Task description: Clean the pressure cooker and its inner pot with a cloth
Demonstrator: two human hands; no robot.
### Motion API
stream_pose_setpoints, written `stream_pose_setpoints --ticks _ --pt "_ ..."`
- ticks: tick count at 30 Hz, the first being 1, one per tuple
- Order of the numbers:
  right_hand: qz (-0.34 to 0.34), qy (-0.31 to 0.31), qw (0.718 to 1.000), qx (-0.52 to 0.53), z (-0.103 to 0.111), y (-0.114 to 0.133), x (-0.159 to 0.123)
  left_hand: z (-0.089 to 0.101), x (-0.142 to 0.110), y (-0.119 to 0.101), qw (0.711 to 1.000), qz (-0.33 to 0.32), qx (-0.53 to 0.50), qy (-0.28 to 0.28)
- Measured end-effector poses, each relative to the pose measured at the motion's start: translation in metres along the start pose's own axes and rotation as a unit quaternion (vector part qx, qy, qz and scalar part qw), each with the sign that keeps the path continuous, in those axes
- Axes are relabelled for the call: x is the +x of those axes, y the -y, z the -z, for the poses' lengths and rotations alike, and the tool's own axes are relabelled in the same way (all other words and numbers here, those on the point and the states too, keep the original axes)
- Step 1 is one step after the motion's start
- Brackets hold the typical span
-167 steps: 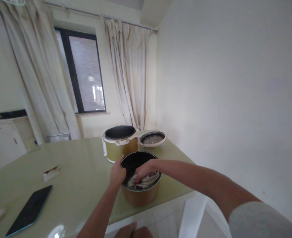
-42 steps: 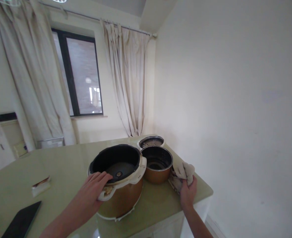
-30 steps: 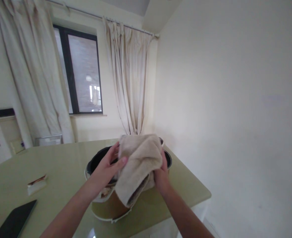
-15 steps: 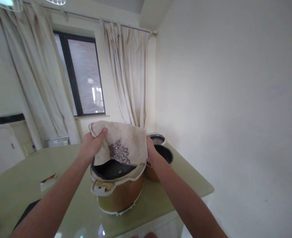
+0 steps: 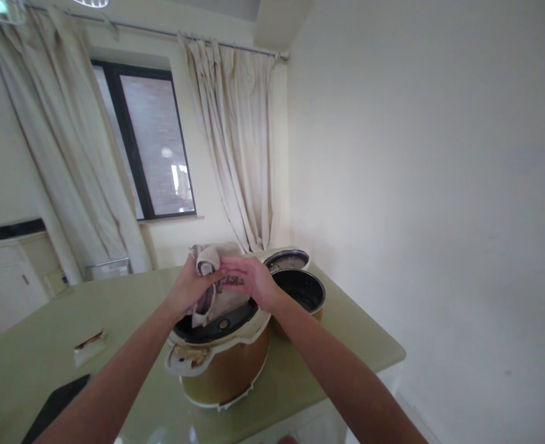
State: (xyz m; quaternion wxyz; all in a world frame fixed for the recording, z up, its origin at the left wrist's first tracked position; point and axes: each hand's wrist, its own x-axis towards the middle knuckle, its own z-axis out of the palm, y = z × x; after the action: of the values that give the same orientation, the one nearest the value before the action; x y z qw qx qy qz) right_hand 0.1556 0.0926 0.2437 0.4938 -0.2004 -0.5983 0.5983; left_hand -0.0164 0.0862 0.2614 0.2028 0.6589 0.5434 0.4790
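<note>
A beige cloth [image 5: 231, 300] with a dark pattern hangs bunched between my hands. My left hand [image 5: 189, 287] is closed round its gathered left side. Against the cloth's front and right side lies my right hand [image 5: 253, 280], fingers stretched toward the left hand and partly touching the fabric. Directly below stands a brown and white electric cooker [image 5: 228, 370] with a stained white handle. Its dark inside [image 5: 212, 328] is partly covered by the cloth. Right behind it sits a black-lined inner pot [image 5: 303, 290], beside my right forearm.
The green tabletop [image 5: 137, 333] carries a small white item with a brown edge [image 5: 89, 347] and a dark flat object [image 5: 62, 401] at left. A round dark-rimmed lid-like piece [image 5: 291, 259] lies behind the pot. A white wall [image 5: 415, 185] rises at right.
The cloth, held spread out with a hand at each side before, is now folded and bunched. My right hand has moved left toward my left hand, and the cloth hangs a little lower.
</note>
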Motion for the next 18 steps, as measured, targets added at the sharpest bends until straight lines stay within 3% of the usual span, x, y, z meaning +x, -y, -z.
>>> stream_pose_setpoints --ticks 2,4,6,9,14,18 --pt "0.083 -0.061 0.979 -0.176 0.009 -0.012 -0.023 0.007 0.009 0.013 0.986 -0.012 0.166 0.024" --pt "0.163 -0.073 0.907 -0.380 0.013 -0.029 -0.044 0.008 0.018 0.022 0.931 -0.008 0.363 0.028" --pt "0.186 0.000 0.827 -0.531 0.012 -0.044 -0.059 0.000 0.027 0.030 0.873 0.018 0.485 0.043" --pt "0.167 0.089 0.742 -0.643 0.010 -0.055 -0.066 -0.025 0.041 0.037 0.853 0.070 0.506 0.111" --pt "0.173 0.112 0.706 -0.678 0.010 -0.052 -0.062 -0.074 0.058 0.039 0.884 0.064 0.435 0.159" --pt "0.185 0.112 0.708 -0.673 0.011 -0.054 -0.062 -0.089 0.051 0.036 0.904 0.043 0.375 0.202"
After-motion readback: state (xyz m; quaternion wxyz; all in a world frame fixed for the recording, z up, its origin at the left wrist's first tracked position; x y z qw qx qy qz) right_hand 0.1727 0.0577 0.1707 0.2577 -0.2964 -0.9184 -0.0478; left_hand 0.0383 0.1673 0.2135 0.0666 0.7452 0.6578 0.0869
